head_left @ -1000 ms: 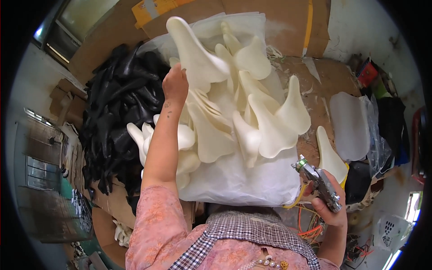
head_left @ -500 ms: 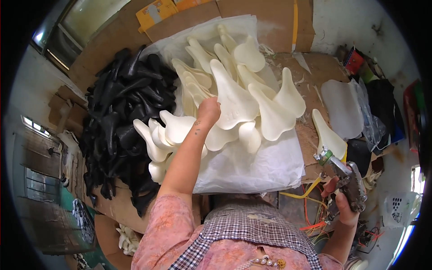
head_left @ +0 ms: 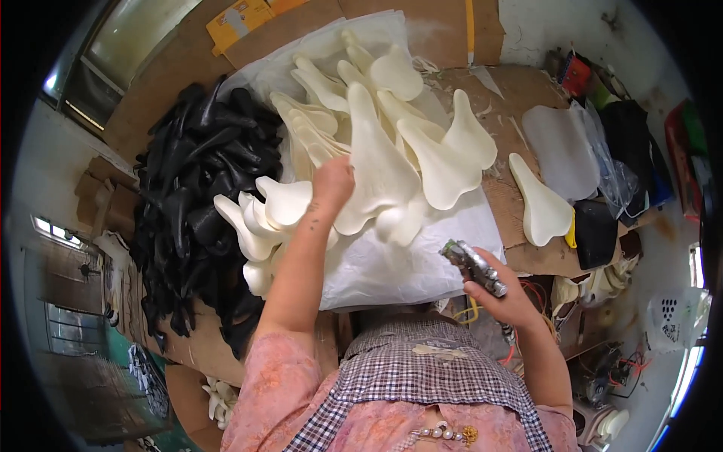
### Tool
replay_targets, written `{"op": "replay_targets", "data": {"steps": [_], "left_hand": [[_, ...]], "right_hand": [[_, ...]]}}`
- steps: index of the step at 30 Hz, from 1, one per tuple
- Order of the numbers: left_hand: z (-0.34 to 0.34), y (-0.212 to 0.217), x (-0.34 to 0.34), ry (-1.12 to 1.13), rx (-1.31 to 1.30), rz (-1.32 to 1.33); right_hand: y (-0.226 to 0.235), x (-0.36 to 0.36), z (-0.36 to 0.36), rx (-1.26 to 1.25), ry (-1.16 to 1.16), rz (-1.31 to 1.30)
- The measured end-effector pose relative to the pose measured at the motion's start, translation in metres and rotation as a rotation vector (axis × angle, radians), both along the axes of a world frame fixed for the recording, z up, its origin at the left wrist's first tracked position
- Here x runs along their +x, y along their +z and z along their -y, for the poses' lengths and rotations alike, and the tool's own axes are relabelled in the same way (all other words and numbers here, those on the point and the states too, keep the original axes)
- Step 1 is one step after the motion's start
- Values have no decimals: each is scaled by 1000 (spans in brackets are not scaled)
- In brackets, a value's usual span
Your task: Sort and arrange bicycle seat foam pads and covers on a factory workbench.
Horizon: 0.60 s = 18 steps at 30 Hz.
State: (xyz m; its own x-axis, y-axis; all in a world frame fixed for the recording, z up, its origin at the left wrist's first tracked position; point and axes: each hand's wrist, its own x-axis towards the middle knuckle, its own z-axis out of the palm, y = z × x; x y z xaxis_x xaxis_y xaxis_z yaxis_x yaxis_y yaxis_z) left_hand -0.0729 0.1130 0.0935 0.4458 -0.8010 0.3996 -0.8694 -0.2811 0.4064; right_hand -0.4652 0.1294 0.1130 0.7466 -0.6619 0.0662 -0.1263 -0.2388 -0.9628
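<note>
My left hand (head_left: pixel 333 182) is closed on the left edge of a cream foam bicycle saddle pad (head_left: pixel 380 162), whose narrow nose points away from me. Around it several more cream saddle pads (head_left: pixel 444 169) lie heaped and overlapping on a white sheet (head_left: pixel 361 275). In my right hand (head_left: pixel 503 294) is a metal spray gun (head_left: pixel 476 267), its head tilted up and left towards the held pad. The gun hovers over the sheet's near right corner, apart from the pads. My right palm and fingers hide part of its handle.
To the left rises a large pile of black saddle covers (head_left: pixel 199 181). A single cream pad (head_left: pixel 541 203) lies on cardboard at the right, by a grey-white sheet (head_left: pixel 561 151) and clear plastic. Coloured hoses hang below the gun. A cardboard box (head_left: pixel 188 403) stands at lower left.
My right hand has brought the spray gun leftward, from beside the lone pad at the right to over the white sheet. My left hand still grips the same pad, and the whole view has shifted slightly.
</note>
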Motion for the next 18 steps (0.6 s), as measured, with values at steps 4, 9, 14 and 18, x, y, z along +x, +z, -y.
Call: {"op": "replay_targets", "data": {"steps": [4,9,14,18], "left_hand": [[-46,-41,-2,136,402,-12],[-93,12,3,200,16,17],[-74,60,-10,96,-78,86],[-56,15,-11,102,180,41]], "right_hand": [[30,-23,-7,206,75,33],[64,-55,-16,219,-31,53],[86,-62,-25,161,10,128],[92,-63,-39,233,-225,244]]}}
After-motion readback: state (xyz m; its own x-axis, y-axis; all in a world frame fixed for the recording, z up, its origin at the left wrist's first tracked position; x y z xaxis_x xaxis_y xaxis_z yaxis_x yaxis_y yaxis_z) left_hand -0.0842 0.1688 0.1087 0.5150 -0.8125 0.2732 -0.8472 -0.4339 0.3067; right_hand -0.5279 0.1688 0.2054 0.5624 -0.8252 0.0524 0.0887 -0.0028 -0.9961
